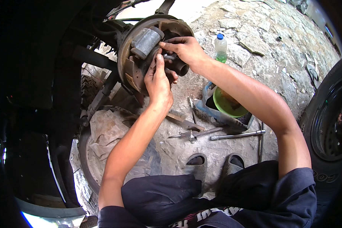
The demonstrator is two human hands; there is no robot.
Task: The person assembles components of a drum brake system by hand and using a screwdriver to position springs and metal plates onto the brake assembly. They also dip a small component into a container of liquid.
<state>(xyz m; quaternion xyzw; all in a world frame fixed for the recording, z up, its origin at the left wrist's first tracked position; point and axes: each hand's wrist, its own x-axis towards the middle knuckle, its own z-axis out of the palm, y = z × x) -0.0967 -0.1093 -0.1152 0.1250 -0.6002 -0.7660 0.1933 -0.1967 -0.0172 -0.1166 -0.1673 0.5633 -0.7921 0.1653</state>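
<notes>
A vehicle's brake backing plate (126,66) hangs at the upper middle, a grey metal cylinder-shaped housing (145,41) on its upper left. My left hand (159,79) is below that housing, fingers curled up against a dark brake part (145,65) beside the hub. My right hand (184,51) comes from the right, thumb and index pinched at the housing's right edge, close to my left fingertips. What either hand's fingers hold is too small and shadowed to name. The protruding hub (181,69) sits just under my right hand.
Black bodywork and suspension fill the left. A bottle with green liquid (220,52), a cut plastic container (209,116) with a green bowl (222,102), metal tools (231,135) and a rag (108,138) lie on stony ground. A loose tyre (319,171) stands right; sandalled feet are below.
</notes>
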